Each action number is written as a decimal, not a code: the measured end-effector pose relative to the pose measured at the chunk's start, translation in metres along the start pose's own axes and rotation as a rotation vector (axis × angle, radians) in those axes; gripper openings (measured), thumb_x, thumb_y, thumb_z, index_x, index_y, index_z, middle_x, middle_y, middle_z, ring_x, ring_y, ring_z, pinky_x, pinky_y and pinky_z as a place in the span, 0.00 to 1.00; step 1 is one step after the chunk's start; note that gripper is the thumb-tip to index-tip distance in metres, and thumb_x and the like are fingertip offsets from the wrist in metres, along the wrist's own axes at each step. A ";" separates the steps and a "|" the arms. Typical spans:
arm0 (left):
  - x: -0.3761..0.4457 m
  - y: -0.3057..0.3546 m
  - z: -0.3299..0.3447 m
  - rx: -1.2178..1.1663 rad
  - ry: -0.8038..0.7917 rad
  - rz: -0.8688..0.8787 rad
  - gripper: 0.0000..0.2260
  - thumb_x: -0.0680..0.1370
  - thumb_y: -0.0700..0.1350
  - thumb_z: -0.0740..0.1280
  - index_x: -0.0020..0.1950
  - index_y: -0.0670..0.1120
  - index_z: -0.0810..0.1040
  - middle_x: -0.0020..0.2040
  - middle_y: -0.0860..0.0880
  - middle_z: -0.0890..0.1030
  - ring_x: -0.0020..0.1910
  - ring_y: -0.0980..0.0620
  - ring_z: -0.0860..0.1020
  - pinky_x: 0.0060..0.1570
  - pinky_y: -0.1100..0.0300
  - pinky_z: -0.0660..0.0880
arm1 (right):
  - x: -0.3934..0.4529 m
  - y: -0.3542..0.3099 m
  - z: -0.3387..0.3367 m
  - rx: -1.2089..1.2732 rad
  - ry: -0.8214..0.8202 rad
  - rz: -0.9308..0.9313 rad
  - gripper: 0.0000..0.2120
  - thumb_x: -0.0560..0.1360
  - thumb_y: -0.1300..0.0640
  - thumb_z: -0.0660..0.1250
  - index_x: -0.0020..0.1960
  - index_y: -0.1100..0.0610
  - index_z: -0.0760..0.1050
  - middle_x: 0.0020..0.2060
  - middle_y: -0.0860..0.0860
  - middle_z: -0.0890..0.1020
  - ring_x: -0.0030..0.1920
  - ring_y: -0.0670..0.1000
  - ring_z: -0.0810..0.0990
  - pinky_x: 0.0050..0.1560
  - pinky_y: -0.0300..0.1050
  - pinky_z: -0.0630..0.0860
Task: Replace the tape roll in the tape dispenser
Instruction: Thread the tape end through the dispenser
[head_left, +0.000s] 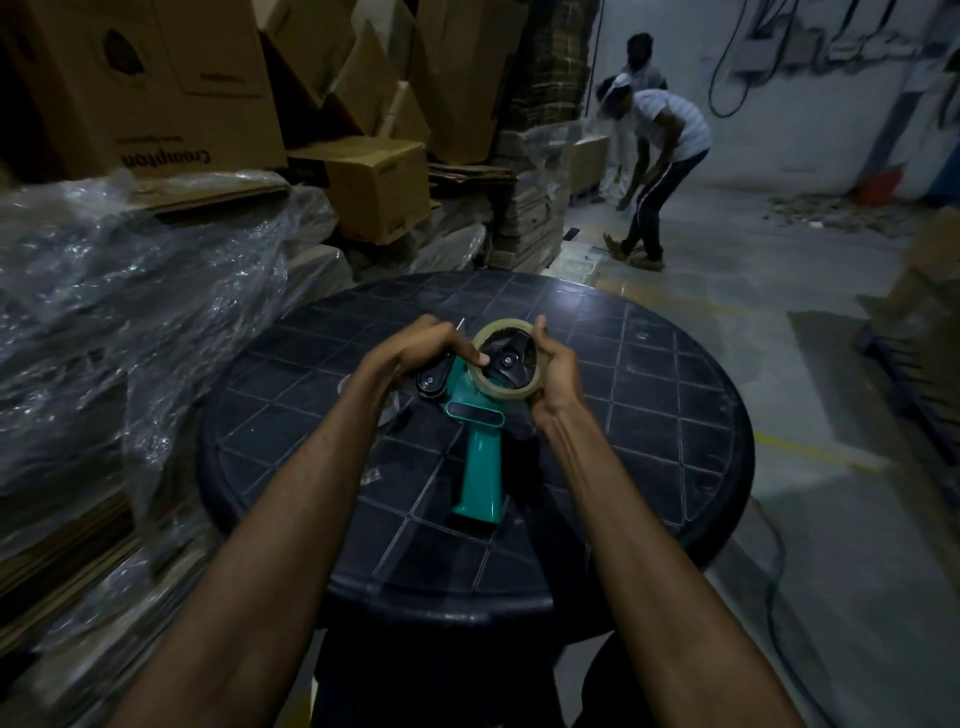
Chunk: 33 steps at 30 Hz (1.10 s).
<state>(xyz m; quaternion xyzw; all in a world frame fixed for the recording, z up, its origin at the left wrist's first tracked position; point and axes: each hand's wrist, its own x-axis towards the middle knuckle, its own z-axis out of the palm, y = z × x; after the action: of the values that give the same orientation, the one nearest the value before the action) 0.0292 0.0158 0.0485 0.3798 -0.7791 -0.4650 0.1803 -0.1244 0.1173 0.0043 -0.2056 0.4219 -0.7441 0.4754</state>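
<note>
One tape dispenser (475, 441) lies on the desk (675, 415), its one tape roll (537, 387) at 12 o'clock. Two hands clamp the roll: left hand (415, 348) at 9 o'clock, right hand (558, 371) at 3

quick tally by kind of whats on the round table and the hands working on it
tape dispenser: 1
tape roll: 1
hands, left hand and right hand: 2
total: 4, all over the black table
</note>
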 end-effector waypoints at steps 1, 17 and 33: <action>0.000 0.000 -0.001 -0.002 -0.017 0.020 0.11 0.66 0.46 0.79 0.47 0.45 0.89 0.50 0.47 0.89 0.55 0.45 0.85 0.56 0.49 0.77 | 0.000 -0.001 0.002 -0.009 -0.006 -0.003 0.22 0.82 0.45 0.64 0.55 0.65 0.82 0.57 0.64 0.85 0.55 0.62 0.84 0.68 0.64 0.76; 0.005 0.049 -0.029 0.402 -0.049 0.219 0.14 0.69 0.55 0.81 0.49 0.48 0.88 0.45 0.47 0.88 0.45 0.52 0.84 0.50 0.52 0.77 | 0.002 -0.008 0.018 -0.302 -0.067 -0.215 0.26 0.80 0.43 0.69 0.58 0.68 0.81 0.57 0.70 0.83 0.60 0.72 0.81 0.64 0.72 0.76; 0.005 0.005 -0.025 0.121 0.004 0.046 0.12 0.78 0.43 0.74 0.52 0.33 0.84 0.32 0.48 0.78 0.26 0.58 0.73 0.27 0.64 0.69 | 0.005 0.017 -0.003 -0.546 -0.137 -0.131 0.21 0.78 0.41 0.68 0.53 0.58 0.87 0.51 0.57 0.88 0.57 0.57 0.86 0.65 0.62 0.79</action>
<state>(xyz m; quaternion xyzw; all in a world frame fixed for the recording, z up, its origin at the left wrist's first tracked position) 0.0392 -0.0015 0.0653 0.3732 -0.8137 -0.4122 0.1693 -0.1196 0.1109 -0.0122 -0.4025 0.5595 -0.6165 0.3808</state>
